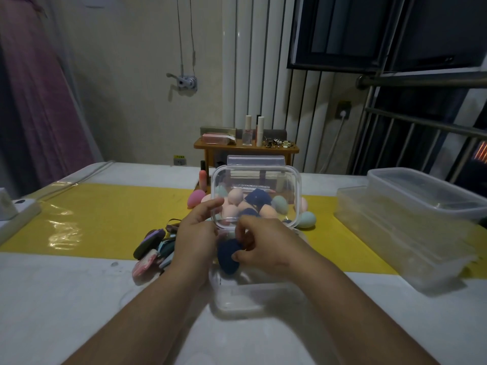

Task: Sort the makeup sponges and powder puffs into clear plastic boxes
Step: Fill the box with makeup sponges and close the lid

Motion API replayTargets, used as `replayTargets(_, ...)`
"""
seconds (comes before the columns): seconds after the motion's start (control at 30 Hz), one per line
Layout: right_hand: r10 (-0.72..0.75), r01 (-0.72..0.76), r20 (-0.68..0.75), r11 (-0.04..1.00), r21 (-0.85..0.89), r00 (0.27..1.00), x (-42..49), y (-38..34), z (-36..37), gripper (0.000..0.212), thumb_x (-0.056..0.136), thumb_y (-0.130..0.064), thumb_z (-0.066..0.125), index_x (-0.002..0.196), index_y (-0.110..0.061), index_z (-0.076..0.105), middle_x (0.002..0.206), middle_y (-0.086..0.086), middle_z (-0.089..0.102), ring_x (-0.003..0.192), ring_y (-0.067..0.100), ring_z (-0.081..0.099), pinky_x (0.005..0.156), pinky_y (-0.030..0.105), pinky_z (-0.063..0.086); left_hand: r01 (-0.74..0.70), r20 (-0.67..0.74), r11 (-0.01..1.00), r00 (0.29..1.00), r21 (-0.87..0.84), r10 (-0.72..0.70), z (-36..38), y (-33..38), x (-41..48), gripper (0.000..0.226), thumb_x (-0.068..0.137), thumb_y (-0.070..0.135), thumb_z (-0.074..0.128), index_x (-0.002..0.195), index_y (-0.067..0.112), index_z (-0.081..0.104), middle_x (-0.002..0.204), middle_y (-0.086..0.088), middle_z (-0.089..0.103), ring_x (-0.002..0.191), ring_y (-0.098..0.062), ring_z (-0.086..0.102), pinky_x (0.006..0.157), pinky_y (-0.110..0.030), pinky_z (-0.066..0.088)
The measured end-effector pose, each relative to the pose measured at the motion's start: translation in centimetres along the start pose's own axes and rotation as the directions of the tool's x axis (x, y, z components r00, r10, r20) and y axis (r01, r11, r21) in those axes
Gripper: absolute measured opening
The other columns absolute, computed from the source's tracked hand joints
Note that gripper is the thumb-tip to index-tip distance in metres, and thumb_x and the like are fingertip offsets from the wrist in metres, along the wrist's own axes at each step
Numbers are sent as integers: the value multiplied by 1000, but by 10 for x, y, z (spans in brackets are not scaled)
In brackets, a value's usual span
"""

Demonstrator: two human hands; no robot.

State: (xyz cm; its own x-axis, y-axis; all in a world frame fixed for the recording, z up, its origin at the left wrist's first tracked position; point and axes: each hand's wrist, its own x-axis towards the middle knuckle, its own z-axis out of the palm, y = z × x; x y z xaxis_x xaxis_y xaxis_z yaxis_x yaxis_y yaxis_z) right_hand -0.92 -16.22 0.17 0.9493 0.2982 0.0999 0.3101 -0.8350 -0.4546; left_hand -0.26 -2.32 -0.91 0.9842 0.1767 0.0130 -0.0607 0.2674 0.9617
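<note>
A small clear box point(237, 296) stands on the white table in front of me. My left hand point(196, 233) grips the lower left edge of its clear lid point(296, 188), which is held upright above the box's far side. My right hand point(266, 246) pinches a navy blue sponge point(227, 256) just over the box. Through the lid I see a pile of peach, navy and teal sponges point(234, 197) on the yellow mat. A pink sponge point(196, 198) and a teal sponge point(306, 219) lie at the pile's sides. Flat powder puffs point(151, 250) are heaped left of the box.
Two larger clear boxes point(405, 233) are stacked at the right of the table, one with a lid on top. A small wooden shelf point(245, 147) with bottles stands at the far edge. A white object point(15, 209) sits at the left edge.
</note>
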Motion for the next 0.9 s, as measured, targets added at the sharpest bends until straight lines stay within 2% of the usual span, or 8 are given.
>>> replayTargets(0.13,-10,10,27,1000,10,1000,0,-2,4,18,87,-34,71,93,-34,53,103,-9,63,93,13,59,83,34,54,-6,6,1000,1000,4,6,-1,-1,1,59,80,-20,39,103,22,72,98,6,72,84,-10,69,59,-23,56)
replayTargets(0.27,-23,23,9,1000,-8,1000,-3,0,-2,16,87,-36,70,99,-36,59,94,-14,57,86,9,56,69,23,47,-9,-1,1000,1000,17,9,-3,-4,3,58,82,-18,40,105,24,73,107,2,71,96,-18,68,71,-32,58)
replayTargets(0.4,-31,42,-164,997,64,986,-8,5,-9,15,88,-37,69,103,-33,67,87,-15,61,82,4,58,72,25,52,-27,-2,998,1000,49,28,-3,-6,3,57,84,-17,42,104,26,73,108,4,70,100,-19,66,76,-35,58)
replayTargets(0.5,-25,65,-303,990,125,953,-13,13,-17,7,91,-29,64,94,-28,70,85,-13,65,80,4,59,70,25,53,-29,-12,998,999,50,30,-4,-8,7,54,85,-16,45,103,27,73,116,2,67,105,-22,63,82,-39,58)
replayTargets(0.6,73,38,-488,976,213,870,-14,30,-25,16,87,-20,63,73,-27,64,70,-9,63,69,5,56,59,26,45,-32,-18,998,999,52,33,-5,-11,10,50,88,-12,48,104,28,74,119,3,66,111,-23,62,88,-43,57)
replayTargets(0.67,171,1,-570,958,288,803,-15,43,-28,19,85,-15,63,68,-23,60,66,-5,61,64,9,53,57,27,42,-29,-14,999,999,45,29,-6,-12,10,49,90,-10,49,103,30,74,120,5,67,112,-22,62,88,-43,58)
replayTargets(0.8,278,-88,-601,941,326,749,-13,62,-34,15,89,-15,60,74,-19,63,70,-8,61,66,7,52,51,13,35,-21,-9,1000,1000,22,21,-7,-12,10,46,91,-7,52,103,32,75,120,6,67,112,-22,62,88,-43,58)
replayTargets(0.9,333,-177,-565,933,313,755,-8,77,-30,14,96,-14,55,94,-19,68,90,-7,64,84,14,56,63,18,39,-22,-15,1000,1000,20,22,-6,-12,9,45,91,-7,52,106,29,74,119,6,67,110,-21,62,87,-42,58)
